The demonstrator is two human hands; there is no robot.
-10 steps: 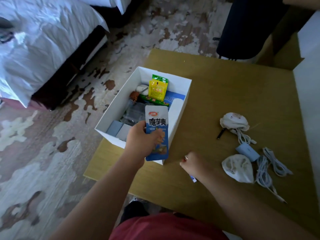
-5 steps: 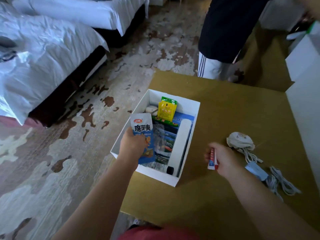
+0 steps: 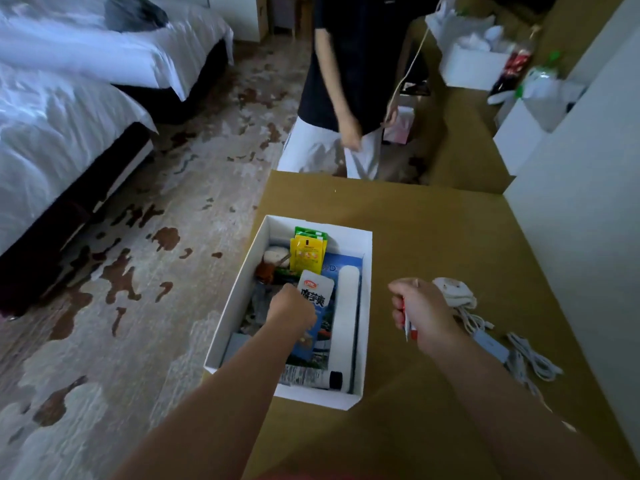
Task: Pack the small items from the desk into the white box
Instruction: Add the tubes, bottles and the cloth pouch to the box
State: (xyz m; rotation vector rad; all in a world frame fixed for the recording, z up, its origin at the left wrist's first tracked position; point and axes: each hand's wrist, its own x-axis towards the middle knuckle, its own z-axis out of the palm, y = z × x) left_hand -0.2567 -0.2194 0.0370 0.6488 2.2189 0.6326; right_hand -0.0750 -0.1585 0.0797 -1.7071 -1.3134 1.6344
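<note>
The white box (image 3: 366,258) stands open at the desk's left edge, with several small items inside: yellow and green sachets (image 3: 306,252), a long white tube (image 3: 344,313), a black-capped tube (image 3: 311,375). My left hand (image 3: 291,311) is down inside the box, shut on a blue and white snack packet (image 3: 317,306). My right hand (image 3: 420,315) hovers just right of the box, closed around a small red and white tube (image 3: 408,325). On the desk to the right lie a white cloth pouch (image 3: 453,292), white cables (image 3: 530,355) and a pale blue adapter (image 3: 490,344).
The brown desk (image 3: 433,237) runs back to a white wall panel at the right. A person in a dark top and white trousers (image 3: 343,98) stands beyond the desk's far edge. White beds (image 3: 69,116) sit left across patterned carpet. White boxes and bags clutter the far right.
My left hand has carried the snack packet from the box's near-left rim down into the box. My right hand, holding the small tube, rose beside the box. The view tilted up.
</note>
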